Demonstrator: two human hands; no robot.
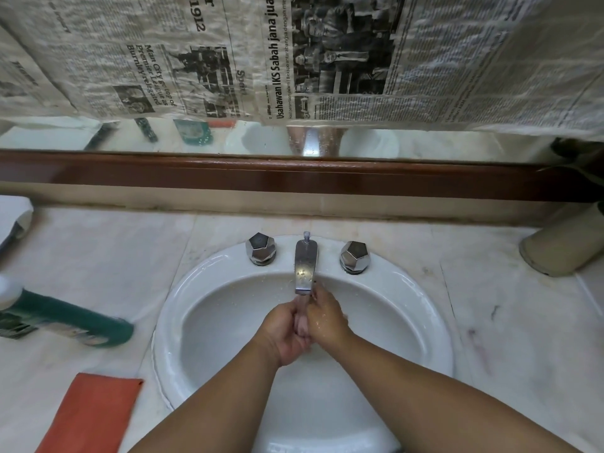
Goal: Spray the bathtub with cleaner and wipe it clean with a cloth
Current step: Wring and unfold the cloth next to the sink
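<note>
Progress: tub not showing; spraying and wiping probably finished, judging by the handwashing, though not certain.
Cleaner (65, 325): lying on table (490, 322), left of sink (170, 322).
Cloth (91, 416): lying flat, untouched.
Left hand (284, 331), right hand (327, 318): pressing together under tap (305, 269), holding nothing; finger curl unclear.

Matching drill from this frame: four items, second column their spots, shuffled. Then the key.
1 orange cloth
2 green bottle
3 newspaper
4 beige container

A covering the mirror
B on its side on the counter, far left
C flat on the counter, front left of the basin
D on the counter, back right

Pairs: 1-C, 2-B, 3-A, 4-D
</note>
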